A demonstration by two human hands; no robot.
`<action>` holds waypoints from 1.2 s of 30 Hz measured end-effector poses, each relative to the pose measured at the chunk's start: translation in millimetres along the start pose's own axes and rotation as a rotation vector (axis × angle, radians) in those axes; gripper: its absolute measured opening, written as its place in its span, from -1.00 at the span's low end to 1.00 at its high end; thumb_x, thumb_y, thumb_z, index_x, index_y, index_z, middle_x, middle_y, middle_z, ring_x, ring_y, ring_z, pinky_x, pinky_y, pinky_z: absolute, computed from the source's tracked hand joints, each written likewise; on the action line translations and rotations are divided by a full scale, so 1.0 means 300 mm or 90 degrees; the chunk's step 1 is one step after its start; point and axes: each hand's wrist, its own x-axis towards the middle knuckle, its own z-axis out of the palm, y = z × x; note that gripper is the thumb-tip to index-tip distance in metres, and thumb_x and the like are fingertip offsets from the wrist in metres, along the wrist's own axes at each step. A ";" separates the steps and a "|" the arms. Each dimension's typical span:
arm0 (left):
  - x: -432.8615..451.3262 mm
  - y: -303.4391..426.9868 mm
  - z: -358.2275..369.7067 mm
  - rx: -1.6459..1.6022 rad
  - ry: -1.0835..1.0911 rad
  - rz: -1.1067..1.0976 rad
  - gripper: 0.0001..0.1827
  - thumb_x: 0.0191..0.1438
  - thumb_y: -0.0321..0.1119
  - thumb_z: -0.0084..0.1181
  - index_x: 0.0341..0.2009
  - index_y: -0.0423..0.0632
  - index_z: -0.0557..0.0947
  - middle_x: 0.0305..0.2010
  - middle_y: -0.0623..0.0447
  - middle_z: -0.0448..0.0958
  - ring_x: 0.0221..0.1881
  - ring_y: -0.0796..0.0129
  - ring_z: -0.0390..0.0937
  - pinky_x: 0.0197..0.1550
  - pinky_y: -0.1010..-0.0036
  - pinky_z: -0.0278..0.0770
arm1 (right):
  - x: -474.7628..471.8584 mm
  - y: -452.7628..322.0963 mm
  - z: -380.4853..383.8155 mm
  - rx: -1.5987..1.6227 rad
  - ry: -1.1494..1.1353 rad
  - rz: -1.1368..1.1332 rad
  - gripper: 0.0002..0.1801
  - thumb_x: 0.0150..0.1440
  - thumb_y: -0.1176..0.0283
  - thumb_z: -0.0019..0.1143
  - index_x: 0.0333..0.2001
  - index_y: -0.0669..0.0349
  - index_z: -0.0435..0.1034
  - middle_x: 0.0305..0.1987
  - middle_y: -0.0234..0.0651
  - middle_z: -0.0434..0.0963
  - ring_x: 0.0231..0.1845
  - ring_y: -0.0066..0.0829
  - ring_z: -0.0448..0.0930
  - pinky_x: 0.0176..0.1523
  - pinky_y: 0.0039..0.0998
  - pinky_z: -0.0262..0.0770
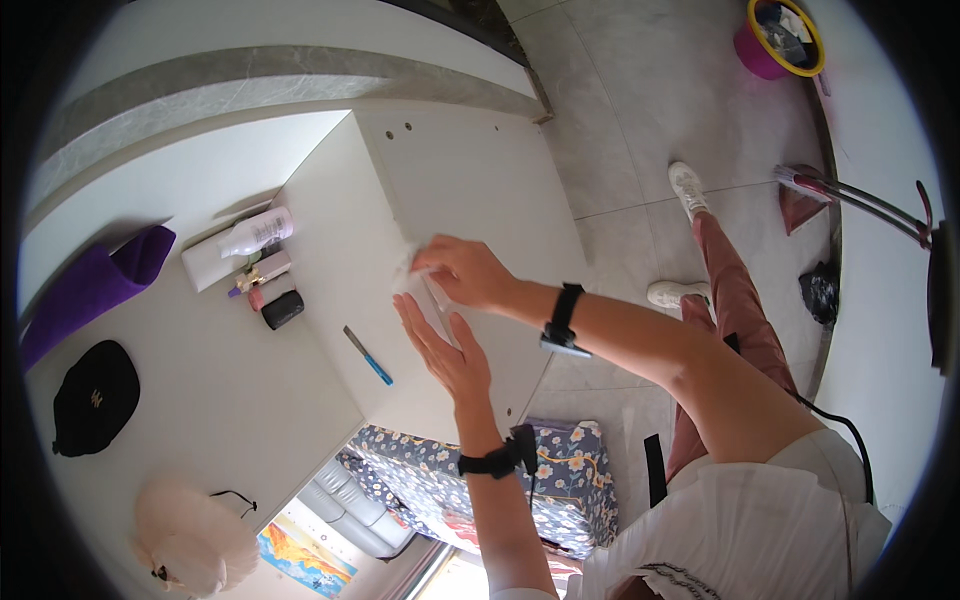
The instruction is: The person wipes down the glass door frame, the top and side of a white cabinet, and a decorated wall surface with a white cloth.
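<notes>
My right hand (472, 274) is bent at the fingers around a thin, whitish, partly see-through material (406, 271) at the edge of a white panel (465, 180). What it is made of is unclear. Just below, my left hand (442, 349) lies flat along the same edge, fingers extended and thumb apart, gripping nothing. A pale strip shows between the two hands. On the white surface left of my left hand lies a blue-handled utility knife (367, 356), its blade towards the bottles. Both wrists wear black straps.
Left on the white surface are a lotion bottle (257, 232), small cosmetics (262, 271), a black pouch (283, 310), purple fabric (97, 289), a black cap (97, 397) and a fluffy item (195, 536). A floral-covered piece (562, 465) stands below; a bucket (769, 64) is on the floor.
</notes>
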 end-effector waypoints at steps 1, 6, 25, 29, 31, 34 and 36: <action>0.015 -0.020 0.008 0.004 -0.007 -0.025 -0.28 0.38 -0.14 -0.07 0.50 -0.18 0.06 0.55 -0.29 0.02 0.54 -0.17 0.02 0.49 0.05 0.03 | 0.050 -0.003 -0.013 -0.006 0.009 0.000 -0.75 0.17 0.57 0.09 -0.14 0.03 0.61 -0.22 -0.33 0.58 -0.21 -0.22 0.62 -0.14 -0.27 0.53; 0.062 -0.109 0.030 0.022 -0.014 -0.088 -0.26 0.39 -0.14 -0.09 0.51 -0.18 0.02 0.58 -0.27 -0.04 0.57 -0.16 -0.08 0.53 0.08 -0.06 | 0.256 0.001 -0.081 -0.091 0.038 -0.101 -0.74 0.19 0.52 0.10 -0.17 -0.10 0.63 -0.29 -0.40 0.59 -0.22 -0.26 0.62 -0.14 -0.27 0.53; 0.083 -0.115 0.047 0.011 0.025 -0.082 -0.45 0.46 -0.11 -0.26 0.41 -0.14 0.32 0.52 -0.19 0.14 0.52 -0.06 0.09 0.49 0.12 0.09 | 0.324 0.052 -0.054 -0.023 0.084 -0.073 -0.67 0.12 0.61 0.09 -0.16 -0.12 0.60 -0.22 -0.35 0.54 -0.21 -0.22 0.59 -0.13 -0.24 0.51; 0.076 -0.131 0.050 0.001 0.033 -0.095 -0.46 0.46 -0.12 -0.26 0.39 -0.15 0.33 0.52 -0.18 0.15 0.52 -0.06 0.10 0.48 0.13 0.11 | 0.010 0.065 0.008 0.057 -0.019 -0.039 -0.67 0.06 0.67 0.13 -0.16 -0.01 0.59 -0.20 -0.38 0.55 -0.15 -0.28 0.60 -0.11 -0.31 0.54; 0.078 -0.126 0.051 -0.037 0.033 -0.121 -0.47 0.46 -0.13 -0.27 0.38 -0.15 0.34 0.51 -0.18 0.15 0.52 -0.06 0.09 0.47 0.12 0.12 | -0.051 0.035 0.008 0.075 -0.055 -0.006 -0.66 0.04 0.69 0.15 -0.16 0.03 0.59 -0.18 -0.39 0.57 -0.14 -0.32 0.61 -0.13 -0.36 0.55; 0.082 -0.125 0.051 -0.057 0.032 -0.125 -0.47 0.46 -0.14 -0.28 0.39 -0.15 0.34 0.52 -0.19 0.13 0.53 -0.07 0.07 0.49 0.12 0.09 | -0.032 0.019 -0.001 0.077 -0.057 -0.012 -0.70 0.06 0.67 0.17 -0.19 0.01 0.59 -0.21 -0.37 0.54 -0.16 -0.29 0.60 -0.14 -0.32 0.55; 0.069 -0.136 0.042 -0.023 0.025 -0.111 -0.49 0.44 -0.21 -0.24 0.38 -0.16 0.36 0.54 -0.21 0.11 0.53 -0.07 0.07 0.48 0.10 0.10 | 0.048 0.025 -0.010 0.004 -0.034 -0.039 -0.68 0.07 0.68 0.12 -0.19 0.01 0.59 -0.24 -0.35 0.52 -0.17 -0.26 0.58 -0.13 -0.29 0.54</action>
